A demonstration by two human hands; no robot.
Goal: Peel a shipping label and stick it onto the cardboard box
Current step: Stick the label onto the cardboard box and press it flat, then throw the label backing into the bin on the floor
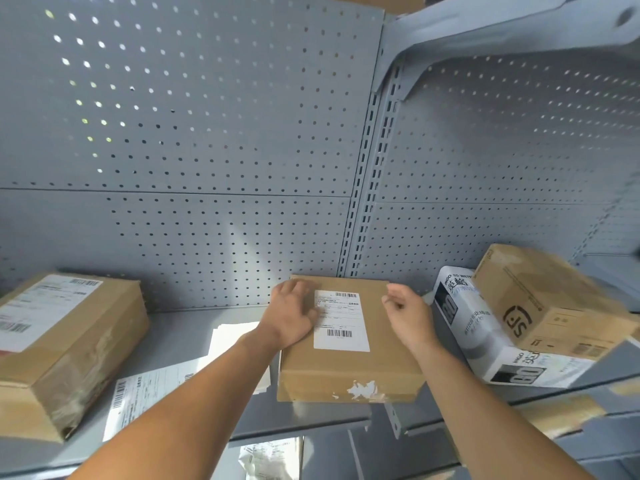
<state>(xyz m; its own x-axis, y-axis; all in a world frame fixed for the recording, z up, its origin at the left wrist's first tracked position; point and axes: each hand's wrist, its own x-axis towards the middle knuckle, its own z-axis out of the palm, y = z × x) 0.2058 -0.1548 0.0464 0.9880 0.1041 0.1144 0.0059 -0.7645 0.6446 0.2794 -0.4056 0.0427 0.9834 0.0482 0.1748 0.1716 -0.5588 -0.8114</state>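
A brown cardboard box (349, 372) lies flat on the grey metal shelf (194, 327) in the middle of the view. A white shipping label (341, 320) with barcodes sits on its top face. My left hand (291, 317) rests flat on the box's left part, fingers spread, its fingertips over the label's left edge. Over the box's right edge is my right hand (405, 313), fingers loosely curled and holding nothing; whether it touches the box I cannot tell.
A larger labelled cardboard box (65, 344) stands at the left. Loose label sheets (145, 393) and white backing paper (228, 337) lie between the two boxes. A white printed package (485, 337) and a tilted carton (547, 303) sit at the right. Perforated panel behind.
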